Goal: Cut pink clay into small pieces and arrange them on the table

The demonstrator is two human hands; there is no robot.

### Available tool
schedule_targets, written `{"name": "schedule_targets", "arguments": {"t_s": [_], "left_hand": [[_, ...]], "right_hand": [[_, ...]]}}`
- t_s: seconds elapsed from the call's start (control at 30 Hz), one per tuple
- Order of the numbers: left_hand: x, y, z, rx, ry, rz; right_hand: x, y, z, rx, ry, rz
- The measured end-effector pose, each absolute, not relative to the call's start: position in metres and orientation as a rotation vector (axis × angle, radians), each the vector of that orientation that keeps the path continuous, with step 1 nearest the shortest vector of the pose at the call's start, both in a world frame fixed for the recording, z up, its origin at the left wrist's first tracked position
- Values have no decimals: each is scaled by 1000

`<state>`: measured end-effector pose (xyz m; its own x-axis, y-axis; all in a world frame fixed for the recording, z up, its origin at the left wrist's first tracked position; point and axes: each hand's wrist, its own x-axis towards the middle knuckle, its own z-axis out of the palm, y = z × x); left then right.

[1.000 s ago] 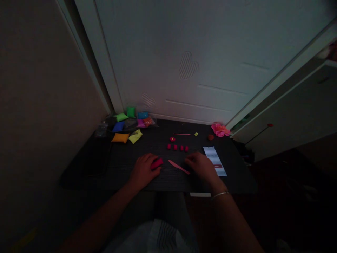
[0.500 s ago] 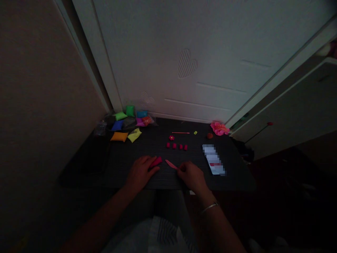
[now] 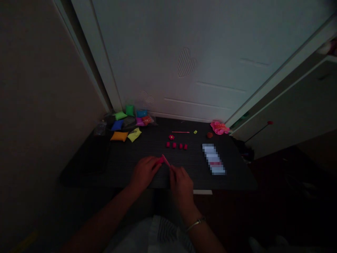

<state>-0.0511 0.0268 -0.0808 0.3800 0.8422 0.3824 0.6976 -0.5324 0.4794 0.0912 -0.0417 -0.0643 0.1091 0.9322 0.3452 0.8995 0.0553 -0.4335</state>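
My left hand is closed around a red-pink roll of modelling clay, whose right end shows past the fingertips. In my right hand is a pink plastic clay knife, its blade pointing up and left at that end of the roll. Whether the blade touches the clay, I cannot tell. Beyond the hands, several short red clay pieces lie in a row. Behind them sits a small red clay flower with a pale centre.
A thin pink stick tool, a small yellow bit, a brownish-red ball and a pink flower lie towards the back. A phone rests at the right. Coloured clay packets crowd the left; a white panel stands behind.
My right hand has picked the pink knife up off the table and carried it left to the clay roll. My left hand has stayed on the roll, shifting slightly.
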Motion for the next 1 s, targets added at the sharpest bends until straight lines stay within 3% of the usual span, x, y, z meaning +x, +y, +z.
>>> {"name": "schedule_targets", "arguments": {"t_s": [1.0], "left_hand": [[-49, 26, -87, 2411, 1314, 920]], "right_hand": [[88, -39, -60, -1918, -1982, 249]]}}
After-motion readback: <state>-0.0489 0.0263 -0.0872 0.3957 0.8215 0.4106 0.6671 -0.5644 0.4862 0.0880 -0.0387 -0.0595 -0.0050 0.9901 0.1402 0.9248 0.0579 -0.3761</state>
